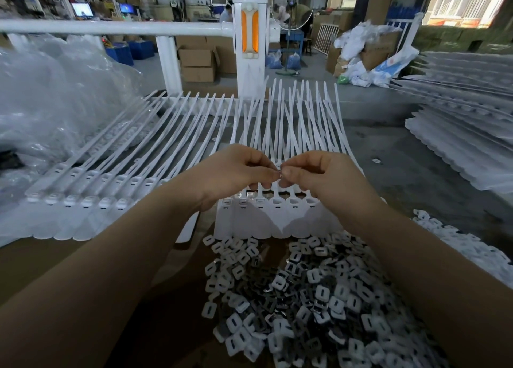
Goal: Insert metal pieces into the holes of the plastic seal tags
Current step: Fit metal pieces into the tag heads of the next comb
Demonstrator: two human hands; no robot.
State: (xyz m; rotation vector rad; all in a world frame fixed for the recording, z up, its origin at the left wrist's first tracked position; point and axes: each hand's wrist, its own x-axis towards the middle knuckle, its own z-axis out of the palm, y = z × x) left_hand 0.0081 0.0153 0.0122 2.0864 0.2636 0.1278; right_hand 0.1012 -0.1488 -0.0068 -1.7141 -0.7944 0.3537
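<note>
Left hand: my left hand (236,173) was raised over the bench (416,168), fingers curled, thumb and forefinger pinching a small metal piece (279,169).
Right hand: my right hand (319,176) met the left one at the fingertips and pinched the same metal piece from the other side; whether it was one piece or several pressed together, I could not tell.
Seal tags under my hands: a joined strip of white plastic seal tags (274,217) lay flat just below my hands, slotted heads toward me, long tails pointing away.
Other strip: a second strip of tags (91,190) lay to the left, beside the first one.
Metal pieces: a big loose pile of metal pieces (313,298) lay on the bench between my forearms, near the heads of the tags.
Stacks: more white tag strips were stacked (460,134) at the right.
Left side: crumpled clear plastic bags (55,95).
Behind: a white railing (116,27).
</note>
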